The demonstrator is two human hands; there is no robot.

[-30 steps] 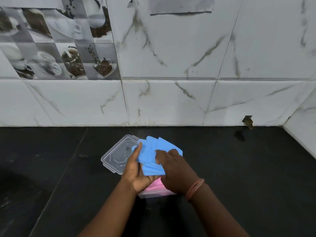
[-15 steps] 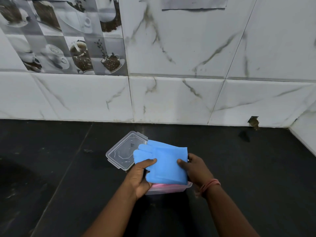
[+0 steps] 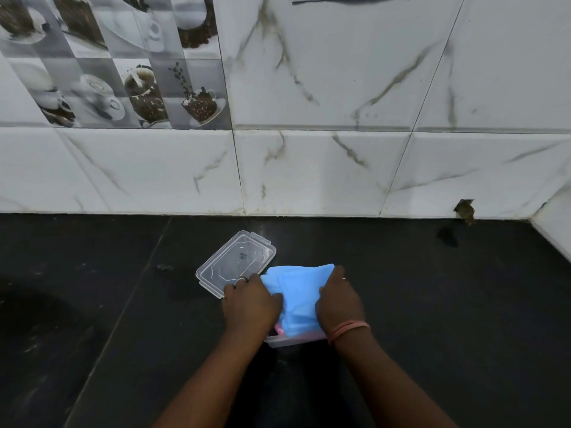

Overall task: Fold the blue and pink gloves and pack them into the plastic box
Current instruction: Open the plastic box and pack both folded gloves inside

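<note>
While both hands are pressing the folded blue rubber gloves (image 3: pixel 298 296) into the clear plastic box (image 3: pixel 285 340), left grip (image 3: pixel 251 304) and right grip (image 3: pixel 339 301), fingers curled round the bundle's sides, should be tucking edges evenly

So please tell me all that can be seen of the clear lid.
The lid is a clear, rectangular piece of thin plastic with rounded corners, a raised rim and small tabs on its edge. It lies flat on the black counter, turned at an angle, off the box, to the left of the blue gloves. The left hand covers its near corner; whether they touch is unclear.
</note>
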